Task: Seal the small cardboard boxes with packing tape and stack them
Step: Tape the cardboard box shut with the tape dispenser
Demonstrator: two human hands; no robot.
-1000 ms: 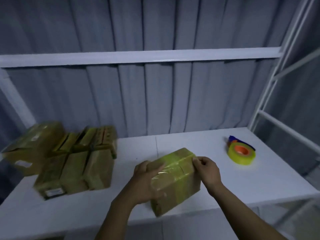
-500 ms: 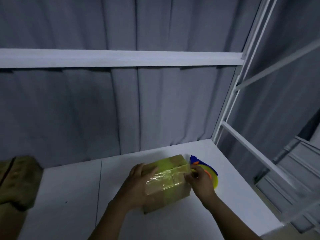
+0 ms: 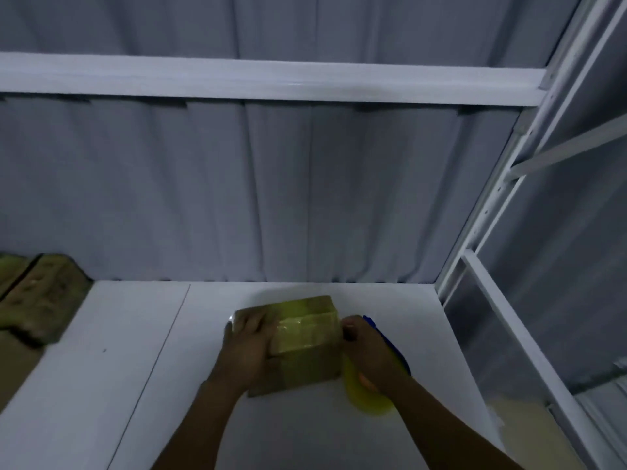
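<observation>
- curtain [image 3: 237,198]: grey, pleated, across the whole back from 9 to 3 o'clock.
- desk [image 3: 135,368]: white, filling the lower view from 7 to 4 o'clock, with a thin seam running toward 12.
- rail [image 3: 271,79]: white, level, high at 12 o'clock, meeting a slanted upright frame [image 3: 488,212] at 2 o'clock.
- pile [image 3: 44,300]: brownish boxes at the desk's 9 o'clock end, blurred, well apart from both hands.
- box [image 3: 305,337]: on the desk near 6 o'clock, between the hands, top glossy with yellowish tape.
- tape roll [image 3: 366,398]: yellow, at the box's 4 o'clock, just beside it, partly under the right wrist, with a blue piece on its far side.
- left hand [image 3: 246,344]: laid over the box's 9 o'clock top edge, fingers straight and close together, pressing down.
- right hand [image 3: 366,344]: at the box's 3 o'clock edge, fingers curled inward against it; cannot tell whether pinching anything.
</observation>
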